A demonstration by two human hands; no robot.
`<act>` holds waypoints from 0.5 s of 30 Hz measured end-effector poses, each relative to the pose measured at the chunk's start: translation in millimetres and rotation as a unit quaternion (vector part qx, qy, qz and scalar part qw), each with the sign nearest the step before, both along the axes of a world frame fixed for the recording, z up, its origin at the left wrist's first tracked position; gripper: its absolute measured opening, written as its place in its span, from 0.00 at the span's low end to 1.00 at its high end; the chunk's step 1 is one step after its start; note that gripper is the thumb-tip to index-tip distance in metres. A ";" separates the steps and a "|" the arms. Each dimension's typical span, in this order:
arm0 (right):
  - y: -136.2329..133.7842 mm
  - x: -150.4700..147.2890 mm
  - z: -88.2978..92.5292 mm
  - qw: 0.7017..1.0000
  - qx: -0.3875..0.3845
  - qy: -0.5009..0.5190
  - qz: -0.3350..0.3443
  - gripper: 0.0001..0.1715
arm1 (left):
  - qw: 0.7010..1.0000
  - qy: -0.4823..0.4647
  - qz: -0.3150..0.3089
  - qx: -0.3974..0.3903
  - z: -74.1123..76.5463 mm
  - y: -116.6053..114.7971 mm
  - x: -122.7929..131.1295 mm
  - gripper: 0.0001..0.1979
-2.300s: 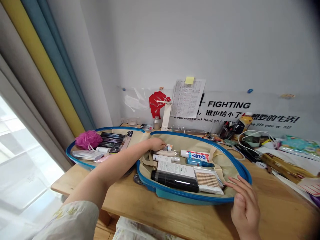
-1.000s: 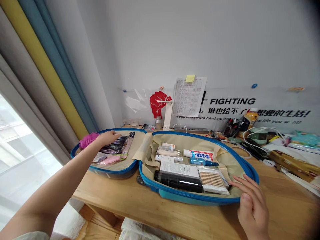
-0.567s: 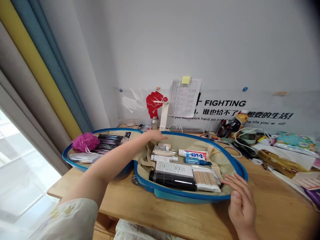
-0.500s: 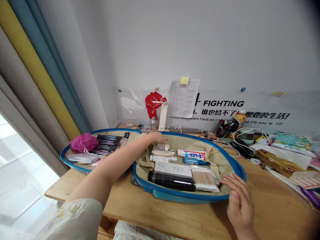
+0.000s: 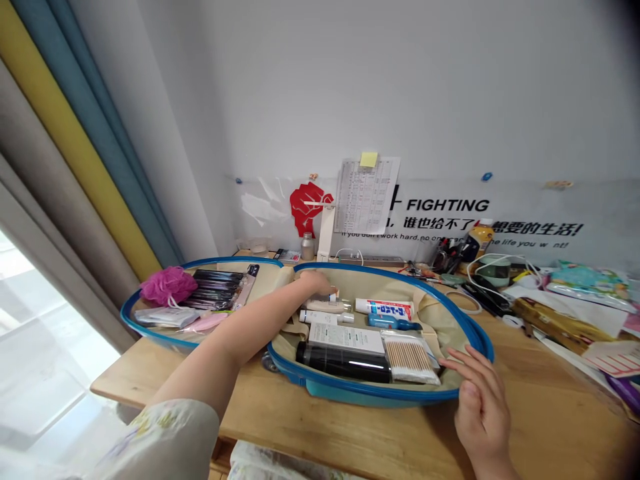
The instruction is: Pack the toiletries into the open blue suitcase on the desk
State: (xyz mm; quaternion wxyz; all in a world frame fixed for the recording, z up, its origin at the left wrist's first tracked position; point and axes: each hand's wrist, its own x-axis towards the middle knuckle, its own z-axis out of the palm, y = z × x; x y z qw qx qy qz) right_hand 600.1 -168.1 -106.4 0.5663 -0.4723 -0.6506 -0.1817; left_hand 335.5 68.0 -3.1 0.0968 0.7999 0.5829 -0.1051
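An open soft case with blue zipper edging [image 5: 370,393] lies spread on the wooden desk. My left hand [image 5: 316,283] reaches into the back left of its right half, covering most of a small white tube with an orange part [image 5: 333,293]. Its fingers are mostly hidden, so their grip does not show. Over the front right rim rests my right hand [image 5: 480,400], fingers apart and holding nothing. Inside that half are a toothpaste tube [image 5: 384,309], a blue bottle [image 5: 393,323], a white box [image 5: 345,339], a black cylinder [image 5: 345,363] and a pack of cotton swabs [image 5: 410,360].
In the case's left half are a pink bath puff [image 5: 169,287] and dark packaged sticks [image 5: 215,288]. A white lamp [image 5: 327,230] stands behind the case. Pens, a bottle [image 5: 481,237], cables and a gold pouch [image 5: 550,322] crowd the right side. Curtains hang at left.
My left hand has shifted slightly right and lower, its outstretched fingers now bent down over the small white tube. My right hand stays on the rim.
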 end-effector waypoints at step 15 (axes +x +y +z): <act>1.5 0.0 -1.9 1.000 0.006 0.005 0.000 0.20 | 0.976 -0.050 0.168 0.131 59.4 -0.7 -169.3 0.19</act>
